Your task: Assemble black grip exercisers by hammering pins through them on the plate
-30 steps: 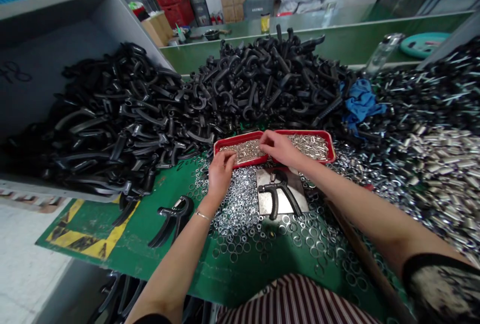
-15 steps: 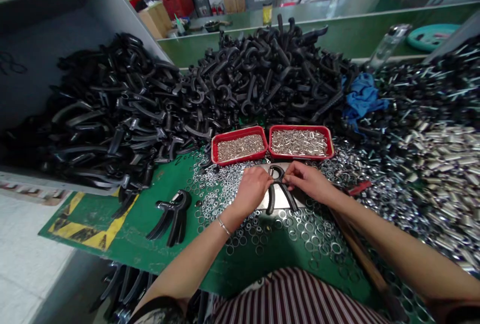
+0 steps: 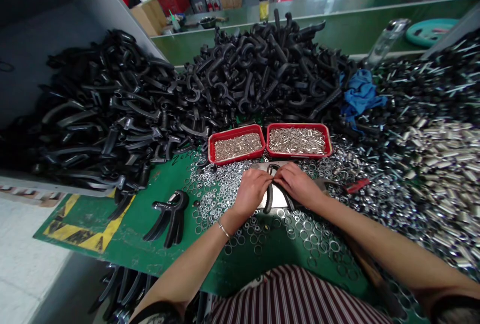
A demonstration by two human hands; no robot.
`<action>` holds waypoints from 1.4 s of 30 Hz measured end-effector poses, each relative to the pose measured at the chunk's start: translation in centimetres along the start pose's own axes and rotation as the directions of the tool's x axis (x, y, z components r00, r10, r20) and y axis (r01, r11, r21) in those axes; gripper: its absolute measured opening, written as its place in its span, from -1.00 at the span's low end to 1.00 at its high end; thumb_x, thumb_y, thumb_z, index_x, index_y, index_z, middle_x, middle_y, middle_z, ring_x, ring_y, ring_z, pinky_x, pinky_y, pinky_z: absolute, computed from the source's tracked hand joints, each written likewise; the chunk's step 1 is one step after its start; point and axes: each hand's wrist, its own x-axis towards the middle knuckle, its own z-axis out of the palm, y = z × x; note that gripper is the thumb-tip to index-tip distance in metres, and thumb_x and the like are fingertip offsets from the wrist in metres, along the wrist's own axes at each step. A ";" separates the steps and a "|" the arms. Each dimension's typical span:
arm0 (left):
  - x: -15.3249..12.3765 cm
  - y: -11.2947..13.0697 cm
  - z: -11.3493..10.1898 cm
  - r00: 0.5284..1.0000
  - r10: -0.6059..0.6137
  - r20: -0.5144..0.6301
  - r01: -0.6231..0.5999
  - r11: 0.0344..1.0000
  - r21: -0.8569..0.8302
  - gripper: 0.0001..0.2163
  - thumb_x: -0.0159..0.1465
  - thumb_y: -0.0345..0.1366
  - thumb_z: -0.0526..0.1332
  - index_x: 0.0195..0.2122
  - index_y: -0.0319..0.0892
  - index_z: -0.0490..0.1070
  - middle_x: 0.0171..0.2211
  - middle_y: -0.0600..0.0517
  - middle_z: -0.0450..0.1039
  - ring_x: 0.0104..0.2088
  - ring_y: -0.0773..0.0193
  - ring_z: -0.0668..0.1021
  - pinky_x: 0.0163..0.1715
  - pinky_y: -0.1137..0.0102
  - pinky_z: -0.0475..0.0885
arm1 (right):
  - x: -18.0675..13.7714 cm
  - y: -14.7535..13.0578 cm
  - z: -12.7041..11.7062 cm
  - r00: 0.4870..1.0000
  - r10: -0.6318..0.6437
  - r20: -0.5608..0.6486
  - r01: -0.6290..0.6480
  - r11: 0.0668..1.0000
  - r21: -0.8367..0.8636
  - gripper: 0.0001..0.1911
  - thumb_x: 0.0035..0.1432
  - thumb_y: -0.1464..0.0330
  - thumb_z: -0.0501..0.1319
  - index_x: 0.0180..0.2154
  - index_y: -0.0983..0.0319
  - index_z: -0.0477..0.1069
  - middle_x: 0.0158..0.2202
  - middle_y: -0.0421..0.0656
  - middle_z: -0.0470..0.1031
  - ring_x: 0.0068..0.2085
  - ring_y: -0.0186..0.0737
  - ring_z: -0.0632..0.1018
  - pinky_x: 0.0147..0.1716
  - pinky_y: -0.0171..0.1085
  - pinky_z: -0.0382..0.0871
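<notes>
My left hand [image 3: 252, 191] and my right hand [image 3: 296, 183] meet fingertip to fingertip over a black hand gripper [image 3: 269, 203] that lies on a small metal plate [image 3: 278, 198]. Both hands have their fingers curled and pinched at the gripper's top end; what the fingertips hold there is hidden. Only one black handle of the gripper shows between the hands. Just beyond them stand two red trays, the left one [image 3: 212, 150] holding small metal bits and the right one [image 3: 330, 148] holding short metal pins.
Loose metal rings [image 3: 221, 194] cover the green table [image 3: 157, 244] around the plate. Another finished black gripper [image 3: 168, 216] lies to the left. Big heaps of black handles [image 3: 157, 99] fill the back and left. Metal parts [image 3: 431, 164] pile up on the right, with a blue cloth [image 3: 360, 95] and red-handled tool [image 3: 358, 185].
Both hands have come back from the red trays to the gripper on the plate. They have since closed in tighter on its top end.
</notes>
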 end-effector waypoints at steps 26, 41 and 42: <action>6.6 -9.6 -9.7 0.923 -0.322 0.211 0.180 0.846 0.503 -0.75 0.34 -0.33 0.10 -0.20 -0.25 0.59 -0.17 -0.23 0.57 -0.08 -0.02 0.55 -0.02 0.18 0.35 | -14.0 -2.3 -8.2 0.834 0.511 0.206 -0.348 0.778 -0.522 -0.63 0.35 0.04 0.04 -0.27 0.20 0.28 -0.37 -0.05 0.51 -0.41 -0.05 0.56 -0.54 -0.24 0.22; 7.0 -10.5 -7.4 0.923 -0.377 0.079 0.302 0.835 0.460 -0.78 0.37 -0.47 0.02 -0.12 -0.40 0.44 -0.13 -0.30 0.52 -0.09 0.02 0.59 -0.05 0.27 0.42 | -10.4 -3.7 -10.7 0.693 0.662 0.285 -0.717 0.673 0.181 -0.62 0.32 0.07 0.11 0.04 0.15 0.25 -0.51 -0.28 0.43 -0.59 -0.20 0.47 -0.56 -0.23 0.37; 7.1 -10.6 -7.3 0.926 -0.372 0.068 0.309 0.846 0.435 -0.80 0.36 -0.48 0.03 -0.14 -0.39 0.43 -0.13 -0.30 0.52 -0.10 0.02 0.58 -0.05 0.27 0.42 | -9.8 -4.6 -10.7 0.711 0.651 0.265 -0.701 0.687 0.192 -0.60 0.33 0.07 0.10 0.07 0.14 0.25 -0.51 -0.27 0.42 -0.60 -0.21 0.46 -0.58 -0.24 0.36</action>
